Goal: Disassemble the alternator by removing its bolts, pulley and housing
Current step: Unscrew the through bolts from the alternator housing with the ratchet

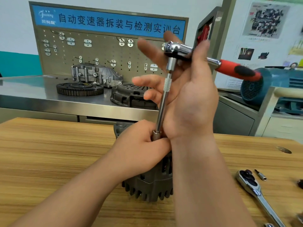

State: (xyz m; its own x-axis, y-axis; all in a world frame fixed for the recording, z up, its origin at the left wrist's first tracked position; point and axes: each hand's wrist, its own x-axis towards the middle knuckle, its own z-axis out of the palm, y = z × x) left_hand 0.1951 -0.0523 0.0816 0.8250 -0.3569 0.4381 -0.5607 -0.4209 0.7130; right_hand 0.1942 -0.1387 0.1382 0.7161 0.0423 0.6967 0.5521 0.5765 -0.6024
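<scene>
**Holding a socket on the alternator**

The alternator [147, 185] is stood upright mid-table [49, 153], with a wide stretch of wood to its left. The socket [155, 135] on top is gripped by the left hand [142, 145]. The red-handled ratchet [237, 71] above is cradled by the right hand [188, 104], fingers spread straight. A second ratchet [255, 189] is laid near the right edge.

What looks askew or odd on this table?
The extension leans rightward going up from the alternator, not upright, though the wide lens may exaggerate this. The right hand lies open against the ratchet, not gripping it. No damage shows.
</scene>
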